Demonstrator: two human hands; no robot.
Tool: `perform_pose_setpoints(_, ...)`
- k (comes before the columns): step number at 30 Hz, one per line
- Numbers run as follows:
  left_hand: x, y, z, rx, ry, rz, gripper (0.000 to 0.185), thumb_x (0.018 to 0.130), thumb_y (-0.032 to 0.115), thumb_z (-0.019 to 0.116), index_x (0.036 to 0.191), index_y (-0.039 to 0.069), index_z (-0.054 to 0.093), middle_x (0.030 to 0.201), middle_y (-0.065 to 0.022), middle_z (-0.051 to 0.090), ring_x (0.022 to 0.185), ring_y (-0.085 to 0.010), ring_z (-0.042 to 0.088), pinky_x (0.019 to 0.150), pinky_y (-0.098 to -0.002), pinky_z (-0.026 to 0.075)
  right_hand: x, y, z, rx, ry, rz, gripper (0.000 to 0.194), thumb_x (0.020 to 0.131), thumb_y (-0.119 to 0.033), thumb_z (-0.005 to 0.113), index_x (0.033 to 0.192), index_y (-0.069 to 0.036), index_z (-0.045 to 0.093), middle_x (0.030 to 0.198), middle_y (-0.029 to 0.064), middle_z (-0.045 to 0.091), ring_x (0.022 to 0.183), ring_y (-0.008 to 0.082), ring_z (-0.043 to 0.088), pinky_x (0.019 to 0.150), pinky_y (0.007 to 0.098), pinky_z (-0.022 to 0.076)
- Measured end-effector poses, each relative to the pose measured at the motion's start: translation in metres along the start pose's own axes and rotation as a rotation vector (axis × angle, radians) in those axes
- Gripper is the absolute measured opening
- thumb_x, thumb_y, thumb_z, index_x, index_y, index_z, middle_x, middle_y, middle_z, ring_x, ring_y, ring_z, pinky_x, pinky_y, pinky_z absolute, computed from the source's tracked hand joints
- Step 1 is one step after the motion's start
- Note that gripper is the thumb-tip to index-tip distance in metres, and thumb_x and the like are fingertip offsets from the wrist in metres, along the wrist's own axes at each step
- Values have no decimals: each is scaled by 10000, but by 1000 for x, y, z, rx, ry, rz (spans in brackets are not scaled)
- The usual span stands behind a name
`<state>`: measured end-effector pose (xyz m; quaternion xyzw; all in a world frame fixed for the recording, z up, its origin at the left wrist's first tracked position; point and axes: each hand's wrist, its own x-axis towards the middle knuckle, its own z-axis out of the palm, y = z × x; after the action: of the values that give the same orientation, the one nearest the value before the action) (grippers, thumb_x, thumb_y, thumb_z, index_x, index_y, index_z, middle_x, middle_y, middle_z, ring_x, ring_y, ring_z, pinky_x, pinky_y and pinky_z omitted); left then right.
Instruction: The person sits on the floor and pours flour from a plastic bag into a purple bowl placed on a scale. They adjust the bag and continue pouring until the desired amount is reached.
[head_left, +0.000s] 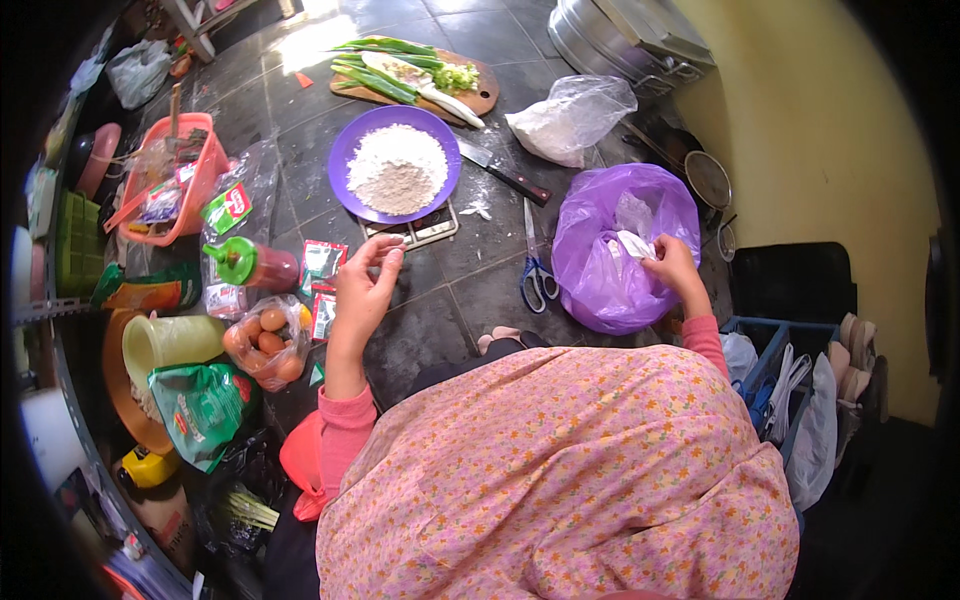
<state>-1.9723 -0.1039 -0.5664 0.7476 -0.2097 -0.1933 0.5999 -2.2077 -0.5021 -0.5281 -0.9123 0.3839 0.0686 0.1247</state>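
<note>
My right hand (673, 266) pinches a small white wrapper (634, 244) over the open mouth of a purple plastic bag (592, 289). Crumpled clear plastic lies inside that bag. In front of the digital kitchen scale (444, 229) my left hand (367, 281) hovers with loosely bent fingers and thumb apart, and I see nothing held in it. A purple bowl (339, 180) of white flour (390, 150) rests on the scale, with a patch of beige powder (397, 193) on the flour. Red-and-white sachets (324, 259) lie just left of my left hand.
Blue-handled scissors (534, 277) and a knife (514, 182) lie between bowl and bag. Behind stand a cutting board (487, 75) with spring onions (382, 64) and a bag of flour (551, 127). At left are a green-capped squeeze bottle (262, 266), bagged eggs (271, 341) and a pink basket (214, 161).
</note>
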Motion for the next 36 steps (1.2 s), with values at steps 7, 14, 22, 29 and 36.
perform_pose_setpoints(7, -9, 13, 18, 16, -103, 67, 235, 832, 194, 557, 986, 23, 600, 849, -71, 647, 700, -115, 559, 601, -252, 429, -17, -49, -43, 64, 363, -176, 227, 623, -118, 648, 806, -21, 556, 626, 73, 560, 562, 154, 534, 534, 291, 426)
perform_pose_setpoints(14, -23, 33, 44, -52, -244, 117, 254, 832, 216, 543, 1018, 50, 591, 931, -128, 624, 820, -221, 602, 710, -308, 462, -21, -95, -90, 155, 543, -215, 196, 680, -92, 604, 855, -17, 556, 721, 93, 587, 620, 191, 551, 603, 312, 452)
perform_pose_setpoints(22, -22, 75, 115, -2, -321, 373, 495, 840, 275, 551, 1266, 75, 398, 1283, -208, 383, 1154, -344, 427, 938, -375, 371, -37, -143, -116, 224, 405, -404, 198, 696, -57, 596, 889, -20, 570, 744, 78, 593, 645, 132, 553, 608, 251, 441)
perform_pose_setpoints(29, -36, 32, 152, 44, -367, 308, 379, 804, 195, 568, 1138, 34, 489, 1167, -227, 448, 1116, -385, 430, 938, -417, 373, -28, -173, -94, 348, 309, -498, 199, 704, -64, 600, 893, -6, 573, 749, 72, 600, 628, 102, 545, 577, 235, 431)
perform_pose_setpoints(36, -35, -14, 128, 148, -354, 262, 323, 772, 208, 581, 1036, 23, 562, 1032, -159, 575, 1033, -327, 510, 887, -397, 409, -15, -195, -55, 350, 331, -666, 228, 684, -74, 621, 900, -19, 576, 755, 86, 566, 624, 181, 532, 585, 290, 437)
